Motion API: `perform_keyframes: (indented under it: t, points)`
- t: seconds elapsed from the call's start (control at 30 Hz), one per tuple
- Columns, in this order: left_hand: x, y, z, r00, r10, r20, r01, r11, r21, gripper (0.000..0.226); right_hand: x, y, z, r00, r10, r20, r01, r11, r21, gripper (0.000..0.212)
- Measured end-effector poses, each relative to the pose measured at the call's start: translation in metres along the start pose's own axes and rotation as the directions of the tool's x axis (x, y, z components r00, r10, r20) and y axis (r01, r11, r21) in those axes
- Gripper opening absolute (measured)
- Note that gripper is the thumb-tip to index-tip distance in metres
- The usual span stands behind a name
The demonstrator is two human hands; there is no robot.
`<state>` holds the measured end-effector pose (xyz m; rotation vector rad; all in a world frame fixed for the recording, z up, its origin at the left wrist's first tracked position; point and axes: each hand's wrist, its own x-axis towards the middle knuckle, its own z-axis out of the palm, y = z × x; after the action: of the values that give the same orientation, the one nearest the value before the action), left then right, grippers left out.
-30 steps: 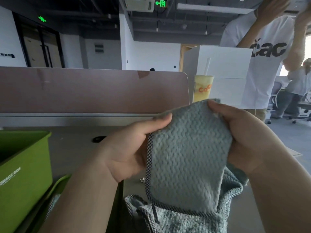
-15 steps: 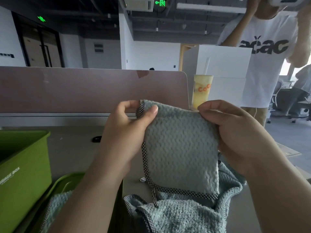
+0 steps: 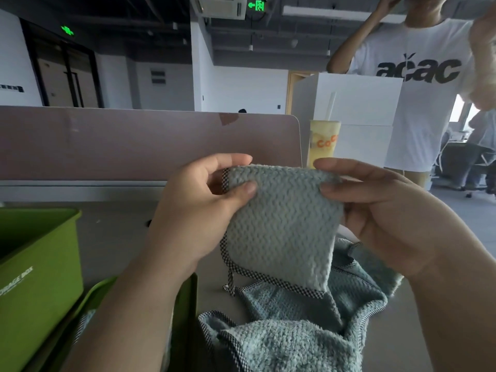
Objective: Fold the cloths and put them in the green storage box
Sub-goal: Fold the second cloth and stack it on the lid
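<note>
A folded grey-green cloth hangs upright in the air between the two hands, its folded top edge level and its checked trim running down the side by the left hand and along the bottom. The left hand pinches the top corner on its side, thumb in front and fingers curled behind; the right hand pinches the opposite top corner the same way, so both are closed on the cloth. Below the hands more cloths lie rumpled on the table, the held cloth's lower edge just above them. Out past the left hand stands the green storage box, its open top unobstructed, with a green lid or tray lying under the left forearm. Beyond the hands a desk divider closes off the far side, and a yellow drink cup stands past the right hand's fingertips.
</note>
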<state>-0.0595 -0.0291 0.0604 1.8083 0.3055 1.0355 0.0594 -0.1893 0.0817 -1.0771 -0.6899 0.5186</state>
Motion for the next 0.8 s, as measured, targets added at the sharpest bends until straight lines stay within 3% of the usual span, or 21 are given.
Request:
perform_keyframes:
  t: [0.13,0.27,0.47,0.6,0.8]
  points:
    - [0.000,-0.001,-0.001,0.999,0.016,-0.029,-0.016,1.000,0.005,0.026,0.000,0.006,-0.001,0.987,-0.118,-0.105,0.087,0.962,-0.257,0.026]
    - [0.001,0.000,-0.001,0.999,0.020,-0.050,-0.018,0.999,0.034,0.023,0.003,0.012,-0.002,0.947,-0.278,-0.161,0.146,0.820,-0.554,0.023]
    - [0.002,0.002,-0.006,0.998,-0.003,-0.063,0.007,0.998,0.059,0.025,0.000,0.010,0.001,0.942,-0.319,-0.103,0.174,0.726,-0.665,0.036]
    - [0.003,0.000,-0.008,0.997,-0.008,-0.075,0.016,0.994,0.110,0.023,0.002,0.011,0.000,0.931,-0.356,-0.078,0.190,0.657,-0.729,0.031]
    - [0.003,0.000,-0.009,0.997,-0.034,-0.072,0.048,0.978,0.203,0.014,0.004,0.014,-0.001,0.925,-0.374,-0.066,0.211,0.650,-0.730,0.024]
